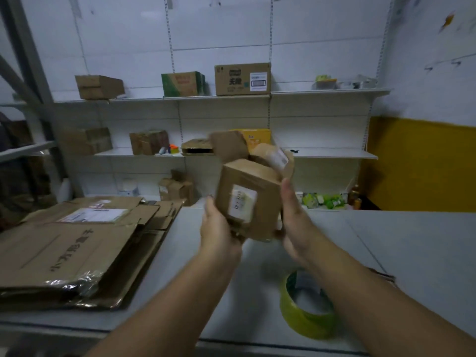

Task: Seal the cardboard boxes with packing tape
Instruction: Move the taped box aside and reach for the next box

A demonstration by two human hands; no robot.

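My two forearms reach in from the bottom edge of the frame, and just beside the right one, at lower right, the roll of packing tape (305, 319) lies on the grey table (401, 248), yellow-green and touched by neither hand. In the middle of the frame I hold the cardboard box (260, 215) up off the table between both hands. My left hand (219, 229) grips its lower left corner, thumb up along the left face and fingers curled in underneath. My right hand (296, 222) is clamped on the right side, thumb lying up the front edge, the other fingers wrapped round behind the box where I cannot see them. The box is tilted and a little blurred; its top flaps (228, 145) stand open, and a pale label (243, 202) sits on the face turned toward me. At left a stack of flattened cardboard (64, 251) lies on the table, with shiny tape along its near edge. Across the upper half run white wall shelves (329, 92) bearing several boxes, among them a green box (183, 84) and, just beside it, a brown printed box (242, 79).
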